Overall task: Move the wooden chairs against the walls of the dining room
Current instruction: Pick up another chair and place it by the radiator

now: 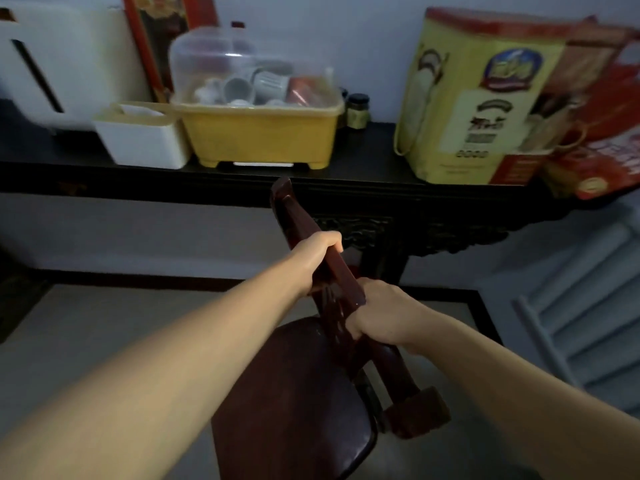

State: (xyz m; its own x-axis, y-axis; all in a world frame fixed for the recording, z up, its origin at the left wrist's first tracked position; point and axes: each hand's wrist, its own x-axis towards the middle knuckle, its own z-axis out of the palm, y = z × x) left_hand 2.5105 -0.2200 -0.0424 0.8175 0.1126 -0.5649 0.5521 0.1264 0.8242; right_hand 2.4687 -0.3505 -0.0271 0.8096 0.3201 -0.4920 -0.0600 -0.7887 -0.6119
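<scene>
1. Below the dark console table (363, 157), head view: wooden chair (298, 393) near its front edge, backrest toward the carved apron, seat nearest the camera.
2. Left hand (320, 252) fingers wrapped tight around the backrest top rail.
3. Right hand (384, 311) clamped on the same rail, lower end.
4. Table top, back edge along the wall: yellow dish drainer (259, 136) with cups under a clear lid, white bin (143, 142) touching its left side, yellow gift box (474, 98) toward the right end.

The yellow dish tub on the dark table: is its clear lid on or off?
On. The clear domed lid sits over the yellow tub, with cups showing through it.
</scene>
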